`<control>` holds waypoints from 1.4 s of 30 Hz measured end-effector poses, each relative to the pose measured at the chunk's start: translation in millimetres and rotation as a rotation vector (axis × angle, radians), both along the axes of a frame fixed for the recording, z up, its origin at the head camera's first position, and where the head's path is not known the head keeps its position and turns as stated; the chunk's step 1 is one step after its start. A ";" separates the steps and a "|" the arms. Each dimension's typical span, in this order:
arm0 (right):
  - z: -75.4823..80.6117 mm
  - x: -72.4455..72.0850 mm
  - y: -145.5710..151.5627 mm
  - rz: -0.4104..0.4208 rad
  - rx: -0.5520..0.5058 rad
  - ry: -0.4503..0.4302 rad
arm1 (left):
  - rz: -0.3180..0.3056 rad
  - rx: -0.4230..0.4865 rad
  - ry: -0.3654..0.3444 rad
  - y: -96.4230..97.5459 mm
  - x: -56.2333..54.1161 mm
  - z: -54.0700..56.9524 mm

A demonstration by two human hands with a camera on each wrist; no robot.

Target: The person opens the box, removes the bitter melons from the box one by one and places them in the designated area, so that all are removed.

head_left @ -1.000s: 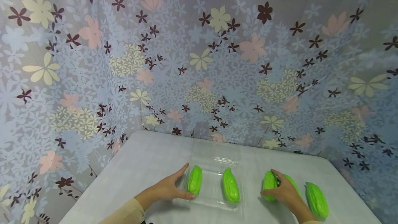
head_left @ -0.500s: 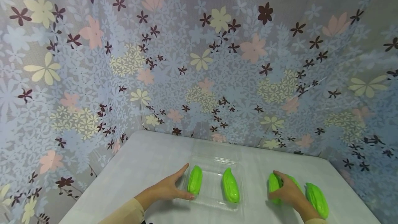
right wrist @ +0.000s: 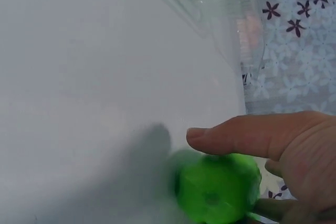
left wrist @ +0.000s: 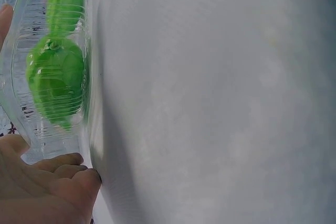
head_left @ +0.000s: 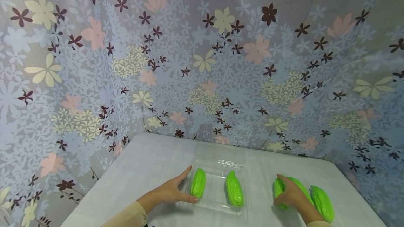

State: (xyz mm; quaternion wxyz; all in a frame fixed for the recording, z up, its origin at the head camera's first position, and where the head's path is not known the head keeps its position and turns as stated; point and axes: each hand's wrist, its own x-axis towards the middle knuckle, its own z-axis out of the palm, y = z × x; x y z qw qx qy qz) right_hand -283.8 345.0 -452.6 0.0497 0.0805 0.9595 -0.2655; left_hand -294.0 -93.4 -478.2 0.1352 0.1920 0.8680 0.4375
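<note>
Near the left edge of a clear plastic container (head_left: pixel 217 202) my left hand (head_left: pixel 172 189) rests with thumb and index finger spread along its side. Inside the container lie two bright green, ribbed, elongated vegetables, the left one (head_left: pixel 198 183) close to that hand and the right one (head_left: pixel 234 188) with a pointed tip. To the right of it, my right hand (head_left: pixel 291 194) holds a third green ribbed vegetable (right wrist: pixel 215 187) between thumb and fingers, low over the table. The right wrist view shows the thumb along its upper side; the other fingers are partly hidden behind it.
Right beside the right hand lie two more green vegetables, one (head_left: pixel 300 186) partly covered by the hand and another (head_left: pixel 322 202) farther right. The container's raised clear lid (head_left: pixel 217 151) stands behind it. A floral curtain (head_left: pixel 202 62) closes off the back of the white table (head_left: pixel 151 157).
My right hand has shifted a little to the right with the green vegetable, bringing it up close to the other two. The left hand and the container have stayed in place.
</note>
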 end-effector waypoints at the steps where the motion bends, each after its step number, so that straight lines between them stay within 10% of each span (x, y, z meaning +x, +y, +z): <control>1: 0.1 -0.4 -0.7 -0.006 0.003 0.000 | 0.000 0.000 0.000 -0.1 0.2 0.2; 20: 33.5 0.0 -21.1 -0.177 -0.284 0.140 | 0.000 0.028 -0.013 -0.3 0.9 0.8; 42: 43.5 -2.9 -80.7 0.015 -0.510 0.177 | 0.004 0.016 -0.022 0.5 0.0 2.0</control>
